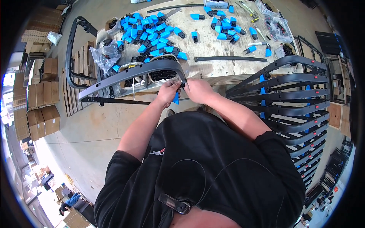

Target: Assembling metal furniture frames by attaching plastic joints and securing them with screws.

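Fingers (177, 84) of the left hand (167, 92) are bending close together at the near end of a curved black frame (131, 72), with a blue piece (176, 99) poking out beneath them, and the right hand (199, 90) is gripping just beside. From that end, the frame is reaching leftward past the near edge of the bench (205, 47). Since both hands are working at one end only, the long far part could be swinging or tipping if the grip loosens; it might then be catching the open bag of black parts (163, 75) showing behind it. The blue piece could also be slipping to the floor (only part of it is showing), probably through a weak pinch. As for opening, the left fingers are leaving almost no gap around the blue piece; the right ones are curling tightly against the frame's end, their tips hiding from view.
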A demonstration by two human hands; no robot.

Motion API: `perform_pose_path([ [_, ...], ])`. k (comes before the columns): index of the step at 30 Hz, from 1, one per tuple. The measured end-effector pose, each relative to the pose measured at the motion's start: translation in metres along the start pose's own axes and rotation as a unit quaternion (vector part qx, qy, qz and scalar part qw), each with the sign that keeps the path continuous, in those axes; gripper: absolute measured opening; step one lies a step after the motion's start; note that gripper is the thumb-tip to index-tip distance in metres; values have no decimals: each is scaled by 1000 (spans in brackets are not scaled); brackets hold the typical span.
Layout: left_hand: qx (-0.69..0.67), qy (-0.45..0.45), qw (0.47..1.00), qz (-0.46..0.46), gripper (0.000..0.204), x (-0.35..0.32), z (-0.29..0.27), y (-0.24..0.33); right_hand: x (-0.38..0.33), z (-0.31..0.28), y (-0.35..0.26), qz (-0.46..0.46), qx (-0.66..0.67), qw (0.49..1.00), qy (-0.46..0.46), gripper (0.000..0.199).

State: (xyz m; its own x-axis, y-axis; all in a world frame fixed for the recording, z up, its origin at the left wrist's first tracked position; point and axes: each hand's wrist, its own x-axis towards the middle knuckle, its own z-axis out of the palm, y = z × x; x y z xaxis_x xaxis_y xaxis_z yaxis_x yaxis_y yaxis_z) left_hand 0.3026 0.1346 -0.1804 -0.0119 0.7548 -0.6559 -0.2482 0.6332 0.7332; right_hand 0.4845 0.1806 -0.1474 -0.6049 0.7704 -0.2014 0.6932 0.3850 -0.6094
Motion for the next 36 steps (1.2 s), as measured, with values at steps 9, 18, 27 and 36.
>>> perform_pose_path([
  [9, 68, 2, 992, 104, 21, -3, -3, -9, 1, 0, 1, -4, 8, 1000, -2, 31],
  [18, 323, 81, 930, 155, 34, -61, -5, 6, -37, 22, 24, 270, 635, 700, -187, 41],
  [27, 512, -33, 831, 214, 32, -104, -4, 36, -14, 32, -27, 160, 717, 612, -291, 51],
  [36, -38, -34, 992, 115, 28, -121, -101, 42, 19, 67, -93, 95, 491, 858, -118, 34],
])
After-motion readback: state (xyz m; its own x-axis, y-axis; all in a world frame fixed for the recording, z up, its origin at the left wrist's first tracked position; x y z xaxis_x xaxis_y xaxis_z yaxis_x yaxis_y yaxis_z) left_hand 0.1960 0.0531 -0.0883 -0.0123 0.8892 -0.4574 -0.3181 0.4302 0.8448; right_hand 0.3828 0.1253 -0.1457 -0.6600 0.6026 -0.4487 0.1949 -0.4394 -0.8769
